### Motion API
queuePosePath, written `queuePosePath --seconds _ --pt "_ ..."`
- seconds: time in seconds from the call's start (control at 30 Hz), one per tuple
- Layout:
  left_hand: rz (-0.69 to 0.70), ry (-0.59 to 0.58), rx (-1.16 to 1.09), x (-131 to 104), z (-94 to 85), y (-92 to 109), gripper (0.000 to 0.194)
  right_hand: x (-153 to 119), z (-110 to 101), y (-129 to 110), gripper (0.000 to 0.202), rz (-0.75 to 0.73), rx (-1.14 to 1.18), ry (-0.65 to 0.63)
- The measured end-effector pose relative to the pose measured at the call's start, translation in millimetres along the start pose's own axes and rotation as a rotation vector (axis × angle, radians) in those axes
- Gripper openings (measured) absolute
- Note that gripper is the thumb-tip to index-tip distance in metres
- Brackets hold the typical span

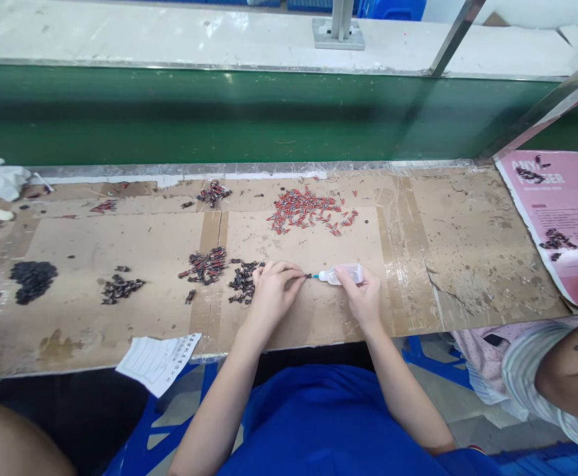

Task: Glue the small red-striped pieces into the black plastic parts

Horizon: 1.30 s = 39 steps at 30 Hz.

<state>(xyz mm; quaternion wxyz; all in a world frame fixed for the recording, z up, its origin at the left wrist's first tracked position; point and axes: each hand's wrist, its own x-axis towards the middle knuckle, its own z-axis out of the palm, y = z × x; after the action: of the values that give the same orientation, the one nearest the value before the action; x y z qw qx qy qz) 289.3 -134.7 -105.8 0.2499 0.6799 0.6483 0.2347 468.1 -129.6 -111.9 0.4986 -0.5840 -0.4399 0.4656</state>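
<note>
In my right hand [363,291] is a small clear squeeze bottle [352,272] lying nearly level, its thin blue-green tip pointing left. My left hand [276,287] pinches a tiny dark part [308,276] between thumb and fingers. The bottle's tip meets or almost meets that part; I cannot tell if they touch. Just left of my left hand lies a heap of small black parts [242,281]. Beyond both hands, a spread of small red parts with metallic bits [301,208] covers the cardboard [289,317].
More piles lie to the left: mixed red and dark parts [209,266], dark parts [120,289] and black pieces [34,281]. A paper sheet [160,362] hangs over the front edge. Behind runs a green belt [170,119]. People sit on both sides; an arm [574,357] shows at right.
</note>
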Motion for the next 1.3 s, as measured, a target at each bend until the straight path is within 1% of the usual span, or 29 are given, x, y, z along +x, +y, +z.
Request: queuePosePath --seconds 0.27,0.33,0.4,0.5,0.63,0.7,0.73,0.77,0.8,0.83,0.87,0.9,0.93,0.97,1.0,1.07,1.17,1.23,1.3 --pt "-0.039 -0.001 0.025 -1 0.3 4 0.012 0 0 -1 0.024 0.011 0.001 0.030" --pt "-0.051 -0.009 0.026 -1 -0.2 5 0.012 0 -1 -1 0.025 0.008 -0.007 0.056" --pt "-0.058 -0.021 0.017 0 -0.6 6 0.012 0 -4 0 0.028 -0.017 -0.030 0.109" --pt "-0.061 -0.049 -0.018 2 -1.8 5 0.009 2 -12 1 0.033 -0.099 -0.162 0.216" --pt "-0.056 -0.045 -0.125 3 -7.8 -6 0.008 3 -19 -2 0.055 -0.220 -0.520 0.290" --pt "-0.052 -0.008 -0.189 3 -13.1 -12 0.008 0 -17 -6 0.062 -0.351 -0.673 0.368" --pt "-0.054 0.020 -0.219 1 -16.2 -15 0.009 -2 -14 -7 0.062 -0.433 -0.724 0.409" --pt "-0.061 0.055 -0.250 0 -19.4 -18 0.011 -5 -10 -9 0.056 -0.518 -0.756 0.419" --pt "-0.070 0.094 -0.281 -2 -22.6 -20 0.013 -8 -4 -9 0.046 -0.603 -0.772 0.366" --pt "-0.078 0.137 -0.308 -5 -25.8 -22 0.017 -12 2 -10 0.033 -0.676 -0.774 0.247" --pt "-0.083 0.181 -0.326 -8 -28.8 -23 0.020 -15 8 -9 0.023 -0.732 -0.771 0.078" --pt "-0.086 0.224 -0.336 -11 -31.5 -24 0.023 -17 14 -8 0.019 -0.763 -0.768 -0.109" --pt "-0.088 0.262 -0.340 -15 -33.8 -26 0.024 -18 20 -7 0.019 -0.771 -0.774 -0.283" --pt "-0.091 0.292 -0.343 -19 -35.7 -27 0.024 -18 25 -6 0.019 -0.758 -0.792 -0.420" --pt "-0.101 0.317 -0.350 -24 -36.9 -28 0.023 -16 28 -5 0.017 -0.736 -0.820 -0.512" --pt "-0.146 0.351 -0.389 -33 -37.2 -32 0.022 -11 32 -5 0.010 -0.696 -0.872 -0.606" --pt "-0.245 0.379 -0.487 -46 -32.5 -34 0.022 -2 31 -9 0.008 -0.665 -0.872 -0.682" --pt "-0.293 0.380 -0.571 -50 -27.1 -31 0.022 0 30 -14 0.007 -0.638 -0.796 -0.714" --pt "-0.315 0.366 -0.658 -52 -21.6 -24 0.023 -2 30 -16 0.008 -0.557 -0.647 -0.685"
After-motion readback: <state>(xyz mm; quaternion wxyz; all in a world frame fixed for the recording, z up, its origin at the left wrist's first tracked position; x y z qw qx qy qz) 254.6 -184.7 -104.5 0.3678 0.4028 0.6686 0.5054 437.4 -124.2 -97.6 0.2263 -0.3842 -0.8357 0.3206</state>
